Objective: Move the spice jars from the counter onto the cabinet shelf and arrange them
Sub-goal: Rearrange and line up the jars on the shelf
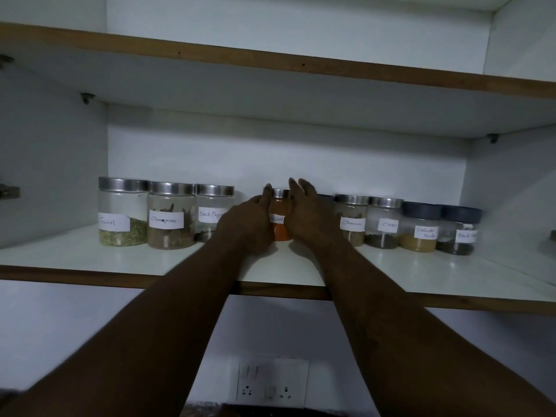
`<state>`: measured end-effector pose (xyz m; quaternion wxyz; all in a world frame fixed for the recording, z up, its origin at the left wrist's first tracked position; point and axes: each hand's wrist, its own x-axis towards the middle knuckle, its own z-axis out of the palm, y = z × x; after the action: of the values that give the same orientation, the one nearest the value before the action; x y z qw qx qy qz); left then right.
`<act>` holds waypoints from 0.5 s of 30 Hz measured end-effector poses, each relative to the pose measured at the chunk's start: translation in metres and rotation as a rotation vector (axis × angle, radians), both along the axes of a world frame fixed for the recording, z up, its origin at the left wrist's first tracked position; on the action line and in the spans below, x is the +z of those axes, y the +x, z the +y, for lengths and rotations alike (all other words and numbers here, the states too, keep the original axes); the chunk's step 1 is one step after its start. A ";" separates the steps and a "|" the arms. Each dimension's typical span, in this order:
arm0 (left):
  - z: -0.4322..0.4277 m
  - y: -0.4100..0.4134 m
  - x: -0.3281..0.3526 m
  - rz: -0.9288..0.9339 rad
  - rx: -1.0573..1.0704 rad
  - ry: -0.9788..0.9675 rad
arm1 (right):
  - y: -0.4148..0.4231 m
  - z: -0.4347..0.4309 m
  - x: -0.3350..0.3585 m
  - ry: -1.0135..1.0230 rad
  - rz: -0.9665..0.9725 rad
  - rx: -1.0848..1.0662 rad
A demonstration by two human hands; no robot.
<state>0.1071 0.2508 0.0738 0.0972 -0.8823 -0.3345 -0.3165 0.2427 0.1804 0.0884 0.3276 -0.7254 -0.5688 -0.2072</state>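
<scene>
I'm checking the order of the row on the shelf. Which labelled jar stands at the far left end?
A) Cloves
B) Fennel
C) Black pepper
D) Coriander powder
B: the steel-lidded clear glass jar of green seeds, labelled Fennel, stands leftmost on the white cabinet shelf, right beside the larger Cinnamon jar.

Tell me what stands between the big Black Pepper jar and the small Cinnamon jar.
Head view: a jar of orange powder, flanked by the left hand and right hand; a dark-lidded jar peeks behind.
</scene>
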 end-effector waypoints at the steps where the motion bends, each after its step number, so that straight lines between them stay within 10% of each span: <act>1: -0.006 0.000 0.000 -0.043 0.031 0.026 | -0.001 -0.002 0.001 0.058 0.003 -0.003; 8: -0.045 -0.034 0.012 -0.524 0.204 0.213 | -0.022 -0.017 0.002 0.235 -0.067 0.268; 15: -0.030 -0.088 0.005 -0.415 0.297 0.023 | -0.060 -0.005 -0.002 0.096 -0.261 0.369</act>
<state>0.0195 0.2208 0.0791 0.0821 -0.7385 -0.4696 -0.4769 0.1831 0.1753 0.0867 0.3175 -0.5599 -0.7188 -0.2629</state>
